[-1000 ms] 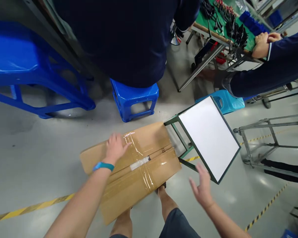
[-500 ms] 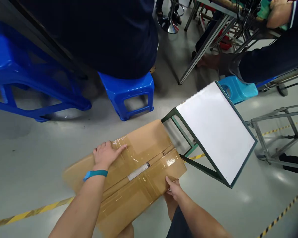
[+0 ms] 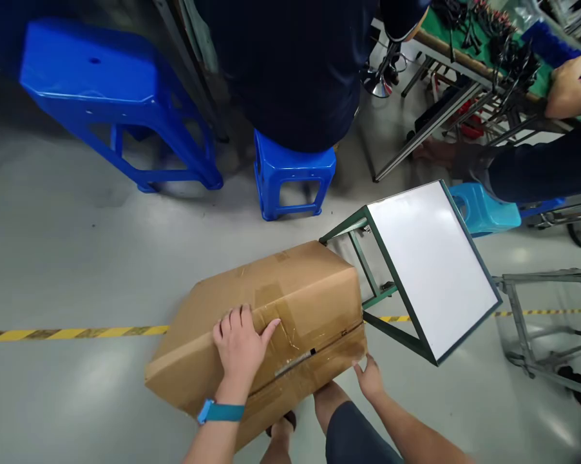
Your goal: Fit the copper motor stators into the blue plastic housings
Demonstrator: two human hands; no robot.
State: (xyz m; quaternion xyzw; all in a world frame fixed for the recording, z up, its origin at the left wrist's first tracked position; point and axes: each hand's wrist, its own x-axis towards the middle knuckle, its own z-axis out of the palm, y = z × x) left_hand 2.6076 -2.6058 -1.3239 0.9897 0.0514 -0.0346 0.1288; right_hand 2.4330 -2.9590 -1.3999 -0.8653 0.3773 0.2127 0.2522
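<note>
A large taped cardboard box (image 3: 314,283) is tilted in front of me, with its long far side and its seamed face both showing. A pale label strip (image 3: 294,363) runs along the seam. My left hand (image 3: 242,341), with a teal band on the wrist, grips the box's upper long edge, fingers bent over it and thumb spread along the taped face. At the lower right corner, my right hand (image 3: 369,379) holds the box from below; its thumb shows at the edge and the other fingers are partly hidden. The box's right end is close beside a green-framed stand (image 3: 406,299) with a white top.
Blue stools (image 3: 295,171) stand beyond the box, one with a seated person (image 3: 295,77) on it. A light-blue stool (image 3: 486,209) and a grey metal cart frame (image 3: 522,322) are at right. Yellow-black tape (image 3: 78,334) crosses the floor. A co-worker's hand (image 3: 568,87) is over a cable-covered table.
The box has tipped towards me, so its far long side now shows. Both hands stay on it. My view has swung left, bringing more of the large blue stool into sight.
</note>
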